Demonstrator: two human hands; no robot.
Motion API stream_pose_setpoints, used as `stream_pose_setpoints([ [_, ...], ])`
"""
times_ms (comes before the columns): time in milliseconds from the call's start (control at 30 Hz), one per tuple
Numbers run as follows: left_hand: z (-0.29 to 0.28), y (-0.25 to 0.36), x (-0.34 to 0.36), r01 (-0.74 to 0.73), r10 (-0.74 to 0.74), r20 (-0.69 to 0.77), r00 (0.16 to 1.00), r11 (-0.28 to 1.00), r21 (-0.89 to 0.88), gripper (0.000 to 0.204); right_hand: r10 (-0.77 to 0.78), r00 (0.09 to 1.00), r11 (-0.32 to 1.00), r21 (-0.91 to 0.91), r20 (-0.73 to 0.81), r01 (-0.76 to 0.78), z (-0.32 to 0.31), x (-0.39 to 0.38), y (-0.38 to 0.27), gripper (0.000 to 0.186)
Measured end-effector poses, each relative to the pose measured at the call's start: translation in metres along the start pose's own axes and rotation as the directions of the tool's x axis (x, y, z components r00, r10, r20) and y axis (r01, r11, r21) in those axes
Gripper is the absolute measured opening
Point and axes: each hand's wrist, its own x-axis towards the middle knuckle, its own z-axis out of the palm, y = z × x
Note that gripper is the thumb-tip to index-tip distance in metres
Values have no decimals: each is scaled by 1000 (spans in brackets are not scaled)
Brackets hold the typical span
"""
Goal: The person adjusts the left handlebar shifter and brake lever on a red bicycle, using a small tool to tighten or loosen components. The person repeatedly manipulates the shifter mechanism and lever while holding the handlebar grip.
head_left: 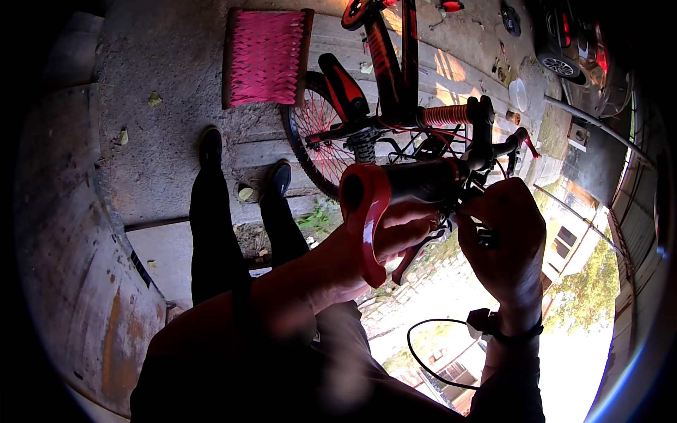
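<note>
Handlebar grip (422,183), left fingers (405,240) curled beside it, right fingers (481,206) bent near its inner end (450,171), pinch unclear

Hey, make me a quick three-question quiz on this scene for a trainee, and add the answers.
1. Multiple choice: what colour is the brown-edged, rectangular woven panel? A) green B) pink C) white
2. Which hand is nearer the red, flared end piece of the black, cylindrical handle?
3. True or false: a dark band circles the right wrist.

Key:
1. B
2. The left hand
3. True
</note>
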Motion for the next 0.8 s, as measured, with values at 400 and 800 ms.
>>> stream_pose_setpoints([
  [400, 0, 0, 0, 54, -53, -48, 997, 998, 27, 39, -39, 999, 999, 7, 10, 39, 0, 4, 3, 23],
  [800, 3, 0, 0, 62, -61, -53, 997, 998, 25, 43, -10, 999, 1000, -2, 41, 10, -4, 7, 0, 22],
])
